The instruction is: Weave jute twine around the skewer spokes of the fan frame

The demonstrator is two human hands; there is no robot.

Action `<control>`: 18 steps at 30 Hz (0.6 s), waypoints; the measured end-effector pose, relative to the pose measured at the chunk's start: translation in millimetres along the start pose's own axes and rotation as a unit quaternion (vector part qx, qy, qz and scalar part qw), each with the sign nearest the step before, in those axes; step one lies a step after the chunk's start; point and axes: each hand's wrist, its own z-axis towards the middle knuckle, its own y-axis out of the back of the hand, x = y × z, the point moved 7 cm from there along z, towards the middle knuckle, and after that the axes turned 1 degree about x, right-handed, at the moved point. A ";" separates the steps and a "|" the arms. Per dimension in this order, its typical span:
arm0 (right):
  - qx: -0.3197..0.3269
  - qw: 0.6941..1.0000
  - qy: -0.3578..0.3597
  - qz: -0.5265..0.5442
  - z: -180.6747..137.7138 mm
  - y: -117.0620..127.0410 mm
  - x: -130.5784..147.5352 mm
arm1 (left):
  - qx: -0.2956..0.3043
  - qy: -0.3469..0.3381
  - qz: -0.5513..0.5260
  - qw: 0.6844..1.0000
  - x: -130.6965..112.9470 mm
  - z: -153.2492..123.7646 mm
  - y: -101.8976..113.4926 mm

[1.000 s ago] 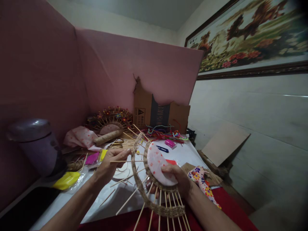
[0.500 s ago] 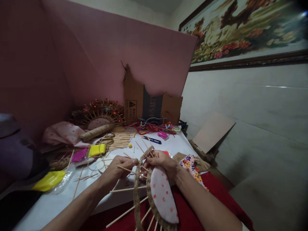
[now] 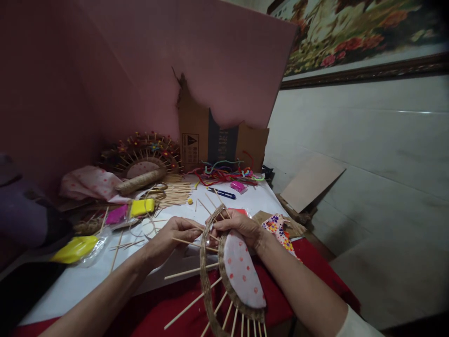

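A half-round fan-shaped craft piece (image 3: 244,271) is held up in front of me, tilted on its side. Its centre is white cloth with orange-red dots, edged with braided cord. Wooden sticks (image 3: 187,271) radiate from that edge and pass through an outer braided band (image 3: 204,276). My right hand (image 3: 242,228) is closed around the upper end of the piece, its thumb near the band. On the band's outer side, my left hand (image 3: 177,239) pinches one of the sticks between thumb and fingers. Its lower fingers are curled and partly hidden.
Farther back on the white tabletop (image 3: 206,213) are a blue thread snipper (image 3: 224,193), bundled sticks (image 3: 175,193) and coloured pipe cleaners (image 3: 224,174). Clay packs (image 3: 142,207) and a finished-looking decorated fan (image 3: 143,152) are at left. Torn cardboard (image 3: 192,135) stands behind; flowered cloth (image 3: 280,231) lies right.
My view has tipped slightly downward. The fan-shaped piece has shifted a little right in view, and my left hand's fingers now reach farther along the stick at the band.
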 end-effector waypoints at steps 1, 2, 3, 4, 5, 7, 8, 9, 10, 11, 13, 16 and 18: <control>0.002 1.000 -0.002 0.000 0.0 -0.4 -0.7 | 0.005 0.002 -0.013 1.000 1.1 0.7 0.0; 0.004 1.000 -0.003 0.001 0.1 -0.8 -1.4 | 0.003 0.003 -0.022 1.000 2.2 1.4 0.8; 0.007 1.000 -0.003 0.002 0.3 -1.1 -2.0 | -0.004 0.003 -0.028 1.000 3.0 2.2 2.2; 0.008 1.000 -0.002 0.002 0.6 -1.2 -2.4 | -0.017 0.000 -0.029 0.999 3.5 2.8 4.3; 0.008 1.000 -0.002 0.001 0.9 -1.0 -2.8 | -0.031 -0.001 -0.027 0.999 3.9 3.4 6.3; 0.005 1.000 -0.003 -0.001 1.5 -0.1 -3.5 | -0.051 -0.002 -0.020 0.998 4.4 3.9 9.1; 0.003 1.000 -0.004 -0.002 1.7 0.4 -4.0 | -0.058 -0.002 -0.019 0.998 4.5 4.0 9.7; 0.002 1.000 -0.006 -0.002 1.8 0.7 -4.5 | -0.063 0.000 -0.018 0.998 4.7 4.1 10.2; 0.003 1.000 -0.007 -0.001 1.9 0.9 -4.9 | -0.068 0.002 -0.016 0.998 4.9 4.1 10.5; 0.006 1.000 -0.008 -0.001 1.9 0.7 -5.4 | -0.072 0.002 -0.012 0.997 4.7 4.1 11.0; 0.015 1.000 -0.009 -0.002 1.7 -0.5 -6.2 | -0.081 -0.008 0.006 0.997 3.1 4.5 12.4; 0.031 0.999 -0.011 -0.003 1.3 -3.4 -7.4 | -0.103 -0.035 0.054 0.993 -1.3 5.5 16.8; 0.037 0.999 -0.014 -0.003 1.1 -4.7 -8.2 | -0.120 -0.045 0.079 0.989 -3.6 6.1 19.9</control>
